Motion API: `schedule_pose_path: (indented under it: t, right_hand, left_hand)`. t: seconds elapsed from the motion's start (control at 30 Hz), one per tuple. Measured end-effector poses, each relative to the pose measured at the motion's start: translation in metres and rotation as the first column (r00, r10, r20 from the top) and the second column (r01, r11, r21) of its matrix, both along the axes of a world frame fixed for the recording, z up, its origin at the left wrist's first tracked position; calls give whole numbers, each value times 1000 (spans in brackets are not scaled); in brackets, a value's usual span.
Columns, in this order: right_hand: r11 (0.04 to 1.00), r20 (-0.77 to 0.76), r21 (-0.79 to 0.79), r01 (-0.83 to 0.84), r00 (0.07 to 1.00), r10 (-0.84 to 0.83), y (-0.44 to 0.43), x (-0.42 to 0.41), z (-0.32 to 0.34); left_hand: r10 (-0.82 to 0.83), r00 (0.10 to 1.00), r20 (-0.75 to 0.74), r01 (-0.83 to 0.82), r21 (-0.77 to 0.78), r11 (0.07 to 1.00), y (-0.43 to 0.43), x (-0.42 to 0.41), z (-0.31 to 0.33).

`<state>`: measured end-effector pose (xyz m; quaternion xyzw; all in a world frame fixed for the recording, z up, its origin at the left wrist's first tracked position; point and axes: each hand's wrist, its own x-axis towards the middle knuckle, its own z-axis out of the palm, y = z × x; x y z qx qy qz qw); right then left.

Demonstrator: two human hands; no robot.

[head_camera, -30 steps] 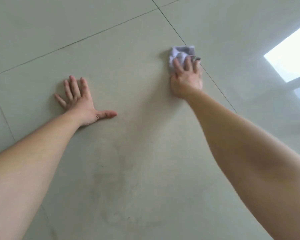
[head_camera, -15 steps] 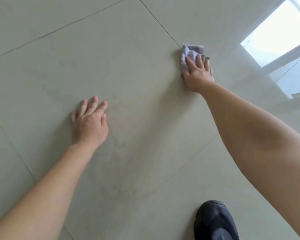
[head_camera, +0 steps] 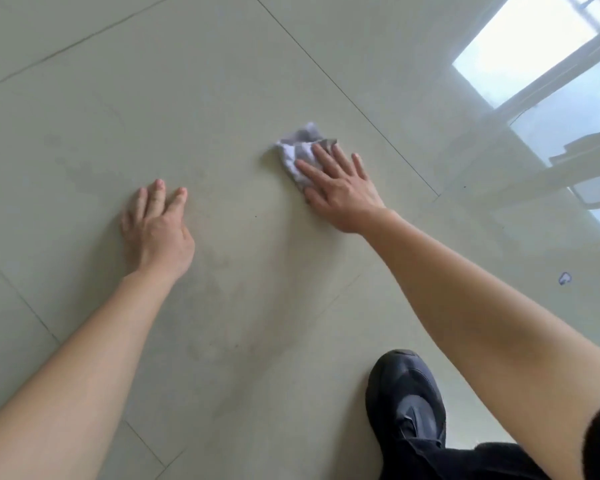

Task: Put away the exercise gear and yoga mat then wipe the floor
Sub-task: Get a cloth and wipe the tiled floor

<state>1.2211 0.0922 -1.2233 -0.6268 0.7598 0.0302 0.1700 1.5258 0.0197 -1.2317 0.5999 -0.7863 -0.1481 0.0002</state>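
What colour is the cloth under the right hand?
The cloth is pale lilac-grey with white folds, best seen in the head view.

Your floor (head_camera: 222,81) is large smooth tile, pale and glossy, mirror-bright at the right, with thin dark grout lines (head_camera: 343,95) and duller, smeared patches between your arms. The cloth (head_camera: 297,147) under your right hand (head_camera: 340,188) is soft, crumpled, matt fabric. Your shoe (head_camera: 406,400) looks matt, perhaps synthetic mesh.
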Motion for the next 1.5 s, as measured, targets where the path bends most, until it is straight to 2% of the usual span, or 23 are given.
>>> schedule_pose_path:
  t: [0.03,0.1,0.2,0.3,0.4,0.47,0.53,0.57,0.63,0.7,0.8,0.9,1.0,1.1,1.2,1.27,1.33,1.37,1.43,1.5]
  right_hand:
    - [989,-16,25,146,989,-145,-4,-26,2]
    - [910,-12,104,402,915,-403,-8,-63,9]
    - [845,-16,150,514,855,-518,-3,-48,11]
    - [906,29,69,417,907,-420,23,33,4]
    - [977,130,-26,212,970,-207,73,119,-2]
    - [999,174,-47,18,985,-9,93,125,-3]
    - [989,116,-66,-130,984,137,92,87,-5]
    - [993,79,-63,-95,992,100,89,61,-5]
    - [983,31,-44,177,984,-176,88,6,-4]
    - [904,-20,6,428,903,-428,92,-38,1]
    - [804,-64,98,586,810,-583,91,-58,-1]
    - [775,-75,86,626,780,-621,86,-3,-9]
    - [900,15,38,435,900,-436,115,109,-7]
    - [995,168,-39,95,982,-87,161,226,0]
    - [969,274,-25,-245,931,243,171,247,-5]
    - [888,218,-110,-446,861,460,142,212,-15]
    - [852,112,-118,-511,845,523,96,165,-22]
    - [894,83,-91,-440,891,447,69,141,-20]
    - [991,41,-8,-137,990,137,24,98,-10]
    - [985,-4,35,170,985,-170,-5,64,1]
  left_hand:
    - [5,1000,-24,-5,-9,1000,5,1,1]
    - [-17,998,-52,16,-30,999,16,3,1]
    - [-12,998,-54,12,-8,1000,25,-2,1]
    - [25,995,-97,-27,-25,999,26,-6,4]
    - [38,992,-118,-43,-40,998,27,-6,3]
    - [31,992,-120,-35,-37,999,30,-6,1]
    - [-3,994,-109,-1,-33,999,31,-3,-2]
    - [-23,995,-96,21,-29,999,31,-2,-3]
    - [-51,996,-77,50,-14,999,28,4,-4]
    - [-70,995,-73,69,-8,998,27,8,-2]
    - [-78,993,-89,78,0,997,26,10,1]
    - [-56,993,-104,57,8,998,24,8,8]
    - [-49,992,-117,50,3,999,22,9,16]
    - [-39,989,-144,39,-6,999,16,16,15]
    - [-28,975,-222,20,-38,999,6,26,14]
    - [8,965,-262,-32,-85,996,2,36,14]
    - [39,964,-261,-77,-133,988,-1,50,12]
    - [54,966,-252,-91,-137,986,-2,58,11]
    - [67,968,-241,-99,-121,988,-5,69,8]
    - [59,967,-247,-94,-129,987,-8,71,10]
